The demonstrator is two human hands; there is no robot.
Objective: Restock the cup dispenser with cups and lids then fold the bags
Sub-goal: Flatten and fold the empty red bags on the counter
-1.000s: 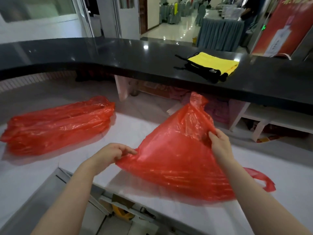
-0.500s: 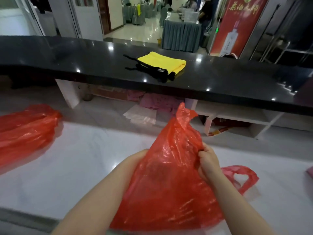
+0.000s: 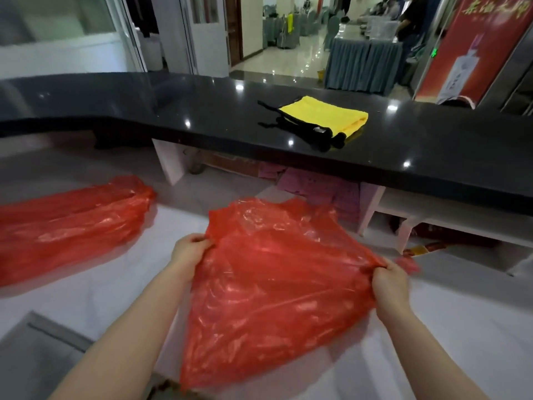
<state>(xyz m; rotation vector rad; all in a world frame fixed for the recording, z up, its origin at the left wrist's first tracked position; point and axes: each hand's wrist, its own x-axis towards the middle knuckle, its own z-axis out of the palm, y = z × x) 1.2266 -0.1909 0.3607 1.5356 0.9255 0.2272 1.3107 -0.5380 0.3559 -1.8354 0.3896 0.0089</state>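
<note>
red bag (image 3: 277, 284), yellow cloth (image 3: 326, 116), black counter (image 3: 173, 111)

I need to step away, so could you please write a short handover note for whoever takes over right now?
Hands: left hand and right hand each grip an edge of the red bag, held spread over the white counter.
Things: a second red bag lies unfolded on the counter to the left.
Done: no fold made yet in either bag; the cup dispenser is out of view.
Left: fold both bags.
</note>
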